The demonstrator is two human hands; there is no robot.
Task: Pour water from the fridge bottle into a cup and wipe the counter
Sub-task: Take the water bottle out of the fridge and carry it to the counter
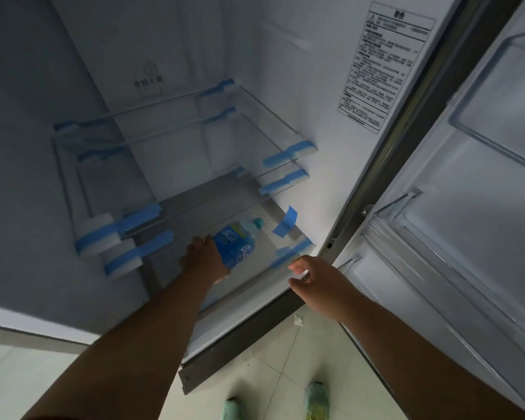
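Observation:
A clear water bottle (237, 242) with a blue label and a teal cap lies tilted over the lowest glass shelf (264, 259) inside the open fridge. My left hand (202, 257) grips the bottle's lower end, the cap pointing away towards the back right. My right hand (311, 281) hovers at the shelf's front right corner with relaxed fingers, holding nothing. No cup and no cloth are in view.
Several glass shelves (176, 137) with blue tape and white foam blocks stack above. The open fridge door (467, 192) with its bins stands at the right. A warning label (385, 65) is on the inner right wall. Tiled floor (270, 374) and my feet show below.

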